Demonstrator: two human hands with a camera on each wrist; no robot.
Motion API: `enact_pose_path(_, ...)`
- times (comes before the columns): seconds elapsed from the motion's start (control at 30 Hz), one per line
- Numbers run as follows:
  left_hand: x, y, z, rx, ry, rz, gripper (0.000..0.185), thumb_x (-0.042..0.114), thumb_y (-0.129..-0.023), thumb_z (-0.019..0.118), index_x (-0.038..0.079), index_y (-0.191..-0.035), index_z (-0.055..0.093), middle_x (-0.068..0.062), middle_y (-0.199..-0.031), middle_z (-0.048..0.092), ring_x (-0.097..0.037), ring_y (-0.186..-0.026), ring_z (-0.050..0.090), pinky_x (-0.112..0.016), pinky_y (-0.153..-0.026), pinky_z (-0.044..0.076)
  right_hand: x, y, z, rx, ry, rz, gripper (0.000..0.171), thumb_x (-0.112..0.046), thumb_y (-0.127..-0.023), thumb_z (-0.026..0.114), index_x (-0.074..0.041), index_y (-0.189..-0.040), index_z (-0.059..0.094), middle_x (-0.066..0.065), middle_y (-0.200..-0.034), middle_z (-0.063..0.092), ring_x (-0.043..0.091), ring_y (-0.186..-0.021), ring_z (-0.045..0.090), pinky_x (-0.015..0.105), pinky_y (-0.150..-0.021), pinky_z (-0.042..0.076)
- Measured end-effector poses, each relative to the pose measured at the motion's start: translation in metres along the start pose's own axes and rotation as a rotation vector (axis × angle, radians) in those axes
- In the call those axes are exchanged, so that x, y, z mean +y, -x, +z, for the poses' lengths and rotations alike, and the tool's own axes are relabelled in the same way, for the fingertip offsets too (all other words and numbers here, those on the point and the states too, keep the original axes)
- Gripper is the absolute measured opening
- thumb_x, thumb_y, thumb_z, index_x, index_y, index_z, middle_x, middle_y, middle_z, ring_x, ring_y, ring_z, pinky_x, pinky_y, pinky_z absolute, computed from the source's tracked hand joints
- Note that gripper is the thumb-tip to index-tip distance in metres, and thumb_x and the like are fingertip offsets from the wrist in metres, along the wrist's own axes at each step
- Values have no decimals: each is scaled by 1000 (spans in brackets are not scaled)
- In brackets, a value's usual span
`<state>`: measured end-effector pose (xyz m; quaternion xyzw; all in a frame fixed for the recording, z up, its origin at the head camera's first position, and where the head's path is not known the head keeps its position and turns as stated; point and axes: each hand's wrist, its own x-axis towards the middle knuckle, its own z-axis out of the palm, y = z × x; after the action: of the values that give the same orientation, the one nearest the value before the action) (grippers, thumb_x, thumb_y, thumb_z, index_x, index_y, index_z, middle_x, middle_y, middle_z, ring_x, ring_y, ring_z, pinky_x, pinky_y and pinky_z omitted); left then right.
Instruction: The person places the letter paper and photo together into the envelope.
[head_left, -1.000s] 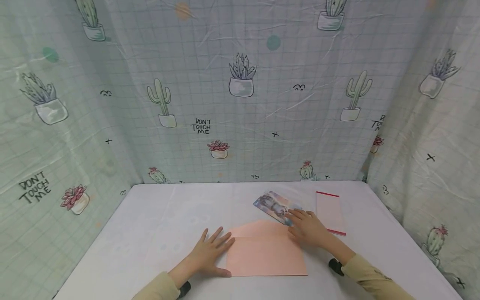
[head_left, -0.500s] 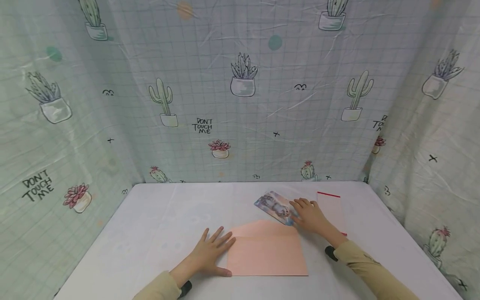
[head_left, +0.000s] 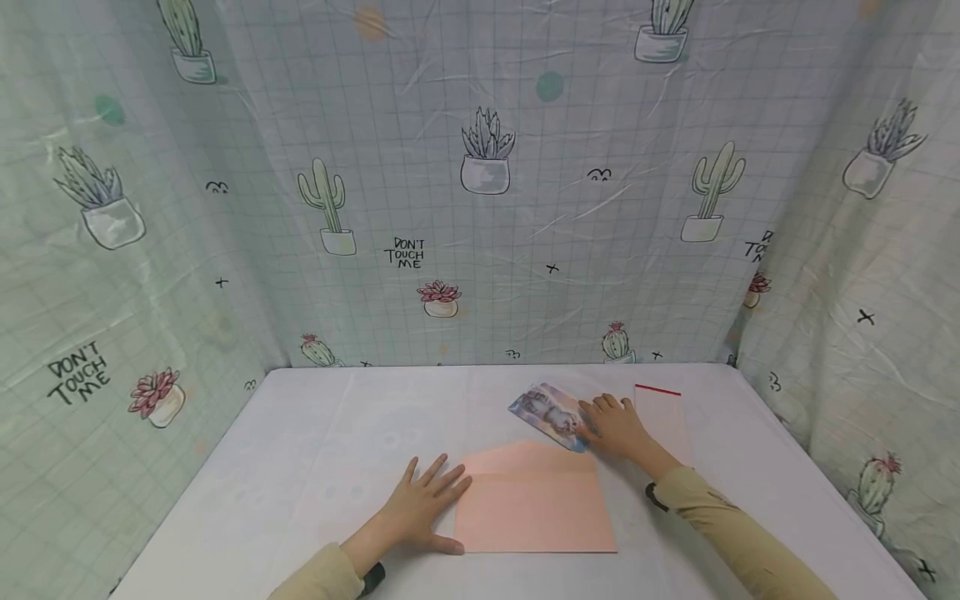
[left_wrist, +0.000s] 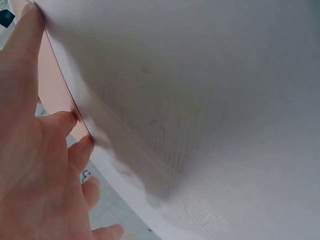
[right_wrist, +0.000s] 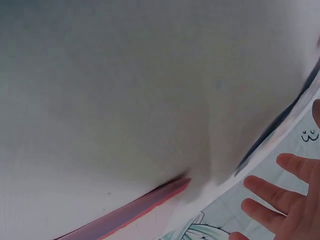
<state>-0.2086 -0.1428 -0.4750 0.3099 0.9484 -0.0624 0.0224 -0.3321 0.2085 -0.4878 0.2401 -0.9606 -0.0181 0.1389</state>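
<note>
The left hand (head_left: 420, 504) lies flat on the white table (head_left: 300, 467), fingers straight and spread, fingertips touching the left edge of the pink envelope (head_left: 534, 508). The envelope lies near the front edge with its flap open; whether anything is inside cannot be told. Just behind its right corner lies 1 printed picture card (head_left: 547, 414). The right hand (head_left: 618, 429) rests with relaxed, straight fingers at the card's right end, gripping nothing. Right of it lies a clear sleeve (head_left: 663, 421) with a red strip, partly under the hand.
</note>
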Motion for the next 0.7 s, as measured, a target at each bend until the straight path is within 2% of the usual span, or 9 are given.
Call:
enact_pose_path(0.3, 1, 0, 0, -4, -9, -4, 91, 75, -67, 48, 22, -139, 31, -1, -147, 29, -30, -136, 22, -60, -103, 22, 4, -1, 10, -45, 53, -8, 57, -51, -81, 54, -11, -122, 50, 19, -100, 54, 36, -99, 49, 52, -74, 39)
enact_pose_path(0.57, 3, 1, -3, 8, 12, 9, 90, 73, -68, 49, 19, -138, 33, -3, -146, 31, -32, -135, 24, -61, -102, 22, 1, 0, 6, -88, 46, -17, 58, -51, -81, 55, -12, -124, 48, 22, -103, 51, 39, -100, 47, 53, -74, 40)
enact_pose_path(0.7, 4, 2, -4, -1, 18, 3, 90, 73, -68, 50, 20, -138, 33, -3, -146, 30, -32, -135, 23, -61, -102, 22, 0, 0, 7, -57, 52, -17, 60, -52, -79, 56, -8, -120, 48, 22, -97, 50, 38, -95, 46, 49, -70, 40)
